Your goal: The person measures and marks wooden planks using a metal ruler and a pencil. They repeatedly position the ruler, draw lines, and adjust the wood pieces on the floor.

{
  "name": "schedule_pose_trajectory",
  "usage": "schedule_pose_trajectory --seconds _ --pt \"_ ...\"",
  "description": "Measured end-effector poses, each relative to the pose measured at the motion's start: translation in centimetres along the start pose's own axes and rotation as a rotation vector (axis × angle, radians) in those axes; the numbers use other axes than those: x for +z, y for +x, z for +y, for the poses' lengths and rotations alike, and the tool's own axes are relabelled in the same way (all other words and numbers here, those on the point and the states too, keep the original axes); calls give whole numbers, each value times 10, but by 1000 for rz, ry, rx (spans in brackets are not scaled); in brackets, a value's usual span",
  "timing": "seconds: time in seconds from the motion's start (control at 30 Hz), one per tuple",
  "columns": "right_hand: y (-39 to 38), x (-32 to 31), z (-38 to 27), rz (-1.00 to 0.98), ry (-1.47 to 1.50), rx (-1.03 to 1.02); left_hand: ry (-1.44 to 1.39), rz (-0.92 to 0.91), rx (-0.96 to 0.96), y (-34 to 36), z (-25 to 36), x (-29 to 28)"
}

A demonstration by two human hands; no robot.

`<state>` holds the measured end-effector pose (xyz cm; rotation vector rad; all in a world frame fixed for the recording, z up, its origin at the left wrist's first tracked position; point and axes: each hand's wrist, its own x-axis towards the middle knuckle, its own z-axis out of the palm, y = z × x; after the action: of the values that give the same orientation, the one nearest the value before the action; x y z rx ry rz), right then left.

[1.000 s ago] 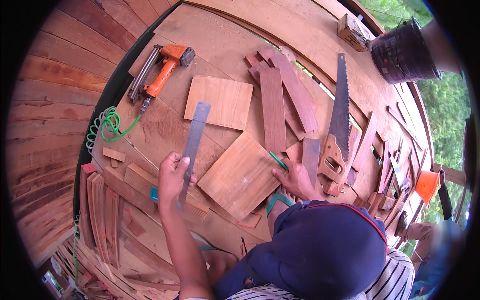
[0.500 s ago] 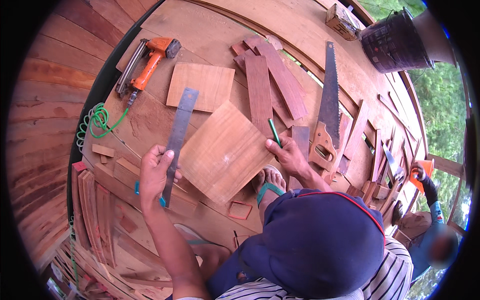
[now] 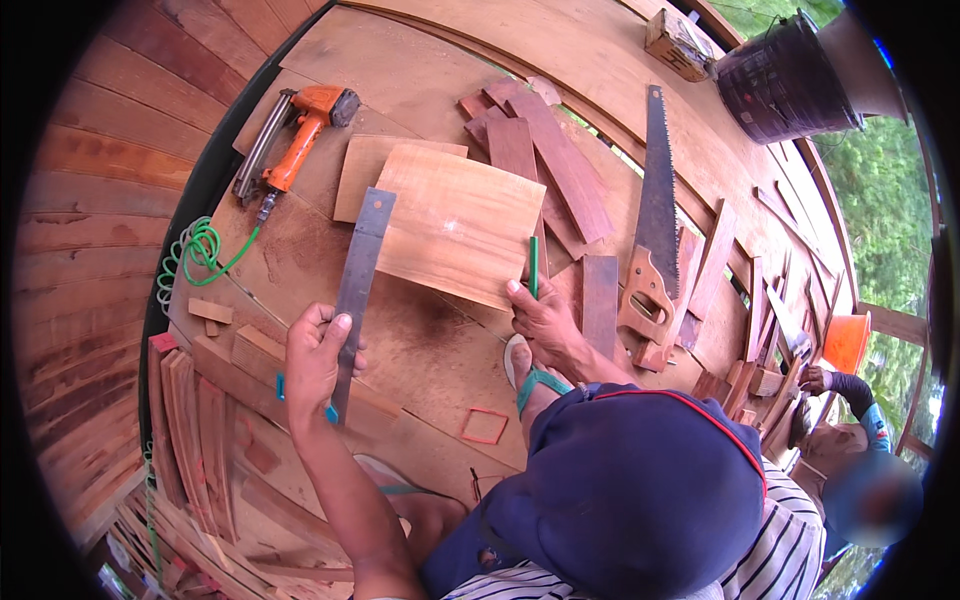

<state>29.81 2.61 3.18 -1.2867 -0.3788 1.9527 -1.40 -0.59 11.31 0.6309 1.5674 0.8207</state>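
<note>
Metal ruler lengthwise forward, slightly right

There are two bare hands, one metal ruler, one green pencil and two pale square boards. I count two handsaws, one orange nail gun, one green hose, one black bucket, one orange tub and one small box. There are two sandals, one blue cap and one co-worker. The reddish planks overlap too much for a sure count.
</note>
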Motion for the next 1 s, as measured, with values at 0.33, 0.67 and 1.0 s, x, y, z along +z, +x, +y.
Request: schedule_pose_trajectory --seconds 0.33,0.67,1.0 --pt "10 19 30 -193 17 193 -16 -29 -39 3 -10 7" --pt "-7 -10 -7 22 -505 -39 82 -275 -153 17 -67 61" --pt "29 -24 -64 20 -899 -537 128 -183 -35 26 -92 97"
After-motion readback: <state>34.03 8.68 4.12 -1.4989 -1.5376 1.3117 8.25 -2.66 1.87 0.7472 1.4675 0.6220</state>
